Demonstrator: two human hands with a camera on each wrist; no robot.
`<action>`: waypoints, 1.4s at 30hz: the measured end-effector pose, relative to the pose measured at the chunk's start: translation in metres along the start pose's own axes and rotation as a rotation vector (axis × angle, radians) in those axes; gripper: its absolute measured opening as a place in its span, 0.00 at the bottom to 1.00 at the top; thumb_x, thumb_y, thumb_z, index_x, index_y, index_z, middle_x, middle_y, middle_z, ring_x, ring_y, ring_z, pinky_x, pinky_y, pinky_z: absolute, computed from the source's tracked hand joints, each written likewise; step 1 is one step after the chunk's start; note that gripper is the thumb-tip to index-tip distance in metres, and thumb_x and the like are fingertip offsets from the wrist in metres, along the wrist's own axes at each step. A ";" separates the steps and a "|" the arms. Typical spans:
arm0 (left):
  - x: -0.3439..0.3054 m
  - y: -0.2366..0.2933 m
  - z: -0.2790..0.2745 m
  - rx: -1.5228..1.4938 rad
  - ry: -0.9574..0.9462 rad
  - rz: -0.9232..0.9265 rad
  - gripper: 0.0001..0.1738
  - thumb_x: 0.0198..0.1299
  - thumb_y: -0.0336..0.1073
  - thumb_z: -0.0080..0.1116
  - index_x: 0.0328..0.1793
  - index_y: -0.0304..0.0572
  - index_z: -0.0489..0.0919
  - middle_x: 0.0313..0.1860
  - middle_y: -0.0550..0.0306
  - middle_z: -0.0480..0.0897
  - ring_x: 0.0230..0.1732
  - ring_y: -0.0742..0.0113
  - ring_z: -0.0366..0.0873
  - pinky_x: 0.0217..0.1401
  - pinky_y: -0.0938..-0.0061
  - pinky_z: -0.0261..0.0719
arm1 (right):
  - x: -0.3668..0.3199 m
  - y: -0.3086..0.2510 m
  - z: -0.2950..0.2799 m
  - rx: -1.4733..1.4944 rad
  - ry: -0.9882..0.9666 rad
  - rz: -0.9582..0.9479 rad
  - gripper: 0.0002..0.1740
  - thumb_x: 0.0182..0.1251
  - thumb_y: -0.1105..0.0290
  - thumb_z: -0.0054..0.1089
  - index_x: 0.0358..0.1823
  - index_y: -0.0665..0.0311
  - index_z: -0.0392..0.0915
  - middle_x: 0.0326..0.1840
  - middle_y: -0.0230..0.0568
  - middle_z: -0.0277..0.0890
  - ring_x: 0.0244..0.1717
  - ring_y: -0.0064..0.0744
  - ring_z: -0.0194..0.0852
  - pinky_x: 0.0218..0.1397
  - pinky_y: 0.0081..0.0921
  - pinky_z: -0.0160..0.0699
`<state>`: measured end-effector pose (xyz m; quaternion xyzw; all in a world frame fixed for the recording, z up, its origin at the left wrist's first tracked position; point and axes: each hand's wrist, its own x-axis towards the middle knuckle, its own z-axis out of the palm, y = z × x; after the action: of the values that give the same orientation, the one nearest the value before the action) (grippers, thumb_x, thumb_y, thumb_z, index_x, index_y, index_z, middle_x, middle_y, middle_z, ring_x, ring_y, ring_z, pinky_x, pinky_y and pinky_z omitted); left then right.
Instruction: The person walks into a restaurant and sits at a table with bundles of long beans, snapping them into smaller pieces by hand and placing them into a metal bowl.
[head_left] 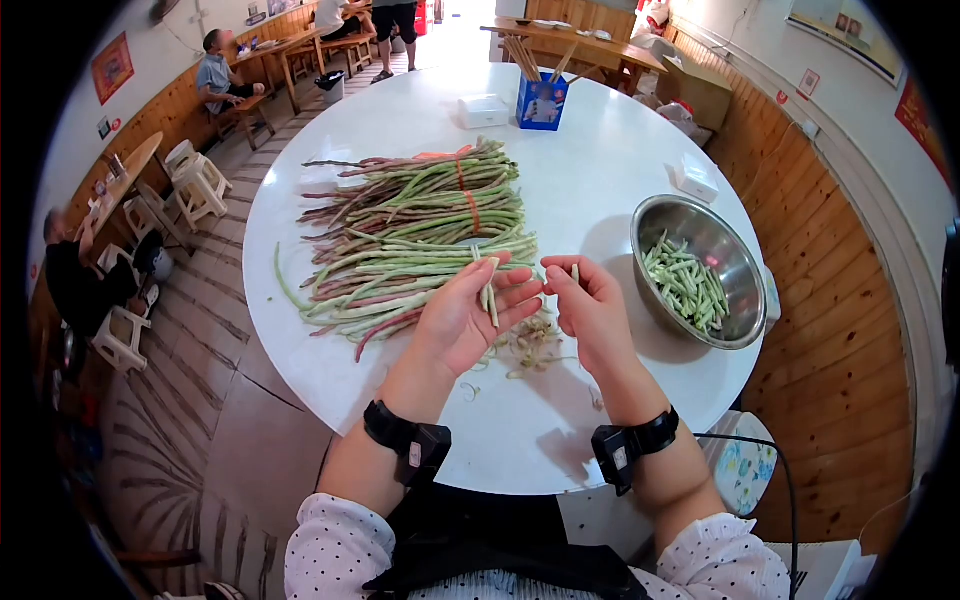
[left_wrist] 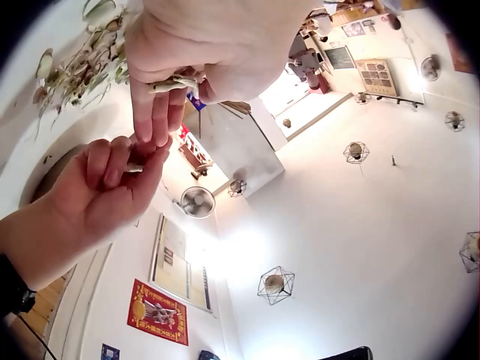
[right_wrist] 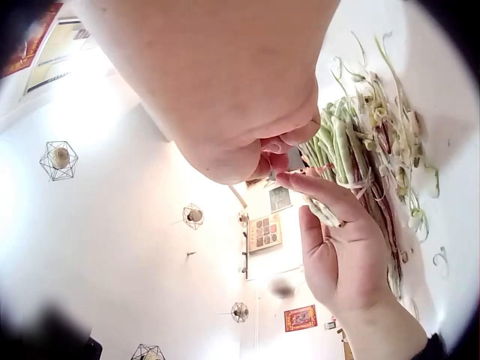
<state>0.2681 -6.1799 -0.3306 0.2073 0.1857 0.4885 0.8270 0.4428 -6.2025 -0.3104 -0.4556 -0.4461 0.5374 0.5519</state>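
My left hand (head_left: 465, 315) is turned palm up, its thumb holding a few green bean pieces (head_left: 487, 297) across the fingers. Close beside its fingertips, my right hand (head_left: 590, 310) has curled fingers and pinches a short bean piece (head_left: 575, 272); the pale end of that piece (left_wrist: 135, 168) shows in the left wrist view. Long beans (head_left: 400, 265), green and purplish, lie beyond and left of the hands, some tied in bundles with orange bands. Below the fingers are curled bean trimmings (head_left: 532, 348). To the right, a steel bowl (head_left: 738, 262) holds many short bean pieces (head_left: 685, 285).
On the round white table (head_left: 400, 420) stand a blue chopstick holder (head_left: 541, 108) and two white tissue packs, one being the pack (head_left: 483, 111) at the back. Stools (head_left: 198, 185) and seated people are off to the left; a wood-panelled wall (head_left: 815, 300) runs along the right.
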 end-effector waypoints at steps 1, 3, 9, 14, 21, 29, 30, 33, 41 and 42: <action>0.000 0.000 0.000 -0.021 -0.004 0.013 0.18 0.76 0.38 0.42 0.67 0.40 0.67 0.54 0.43 0.81 0.57 0.49 0.80 0.63 0.55 0.81 | 0.000 -0.001 0.000 0.005 -0.004 -0.006 0.11 0.72 0.66 0.58 0.49 0.62 0.80 0.34 0.26 0.77 0.24 0.08 0.59 0.23 0.11 0.56; -0.001 0.001 0.004 -0.064 0.009 0.012 0.15 0.75 0.35 0.41 0.64 0.42 0.67 0.54 0.42 0.80 0.59 0.48 0.79 0.62 0.54 0.81 | -0.002 -0.004 0.002 0.021 0.001 -0.011 0.10 0.72 0.66 0.58 0.49 0.62 0.79 0.34 0.27 0.77 0.23 0.08 0.58 0.22 0.11 0.54; -0.003 0.000 0.002 -0.047 0.012 0.034 0.11 0.76 0.36 0.42 0.57 0.42 0.69 0.56 0.40 0.80 0.58 0.48 0.80 0.59 0.58 0.84 | -0.002 -0.003 0.000 0.154 -0.041 0.076 0.09 0.73 0.66 0.57 0.48 0.61 0.79 0.32 0.26 0.75 0.21 0.07 0.55 0.20 0.11 0.51; -0.005 0.001 0.007 0.060 0.069 0.066 0.10 0.75 0.39 0.46 0.52 0.41 0.68 0.52 0.41 0.81 0.53 0.51 0.83 0.52 0.63 0.86 | -0.003 -0.004 0.001 0.096 -0.039 0.060 0.09 0.72 0.65 0.58 0.46 0.62 0.80 0.31 0.26 0.75 0.20 0.07 0.56 0.21 0.11 0.52; -0.005 0.003 0.006 0.091 0.092 0.079 0.11 0.74 0.40 0.48 0.51 0.40 0.67 0.52 0.40 0.81 0.51 0.52 0.84 0.49 0.65 0.87 | -0.006 -0.004 0.006 0.062 -0.059 0.057 0.09 0.71 0.65 0.60 0.45 0.62 0.81 0.31 0.26 0.76 0.20 0.07 0.56 0.21 0.11 0.52; -0.005 0.005 0.005 0.082 0.085 0.039 0.10 0.73 0.38 0.49 0.51 0.41 0.66 0.52 0.41 0.81 0.53 0.53 0.83 0.49 0.64 0.87 | -0.006 -0.004 0.006 0.062 -0.053 0.052 0.08 0.71 0.66 0.59 0.44 0.62 0.80 0.31 0.27 0.76 0.19 0.08 0.55 0.20 0.11 0.50; -0.005 0.004 0.007 0.068 0.099 0.045 0.09 0.73 0.36 0.49 0.51 0.41 0.67 0.52 0.42 0.81 0.53 0.53 0.82 0.51 0.63 0.86 | -0.006 -0.005 0.005 0.064 -0.066 0.053 0.09 0.71 0.65 0.60 0.44 0.63 0.80 0.31 0.27 0.77 0.20 0.08 0.57 0.21 0.11 0.52; -0.003 0.000 0.008 0.002 0.106 0.054 0.05 0.71 0.29 0.48 0.49 0.41 0.68 0.51 0.44 0.80 0.54 0.55 0.81 0.59 0.61 0.82 | -0.003 -0.002 0.007 -0.206 -0.042 -0.032 0.11 0.72 0.64 0.59 0.45 0.65 0.79 0.33 0.30 0.78 0.24 0.11 0.65 0.25 0.13 0.62; -0.006 -0.018 0.015 -0.065 0.079 -0.096 0.25 0.74 0.52 0.47 0.63 0.39 0.68 0.64 0.48 0.73 0.63 0.58 0.72 0.66 0.60 0.72 | -0.007 0.024 0.015 -0.762 -0.215 -0.408 0.22 0.65 0.67 0.66 0.57 0.68 0.75 0.38 0.41 0.78 0.36 0.27 0.76 0.38 0.25 0.74; -0.006 -0.021 0.015 -0.036 0.039 -0.070 0.27 0.74 0.53 0.46 0.66 0.40 0.65 0.67 0.50 0.71 0.65 0.60 0.71 0.66 0.62 0.72 | -0.009 0.018 0.014 -0.722 -0.222 -0.358 0.20 0.66 0.69 0.64 0.58 0.69 0.75 0.36 0.43 0.77 0.34 0.31 0.76 0.39 0.28 0.74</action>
<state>0.2883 -6.1963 -0.3285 0.1762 0.2002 0.4667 0.8433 0.4251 -6.2116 -0.3259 -0.4745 -0.7348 0.2879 0.3898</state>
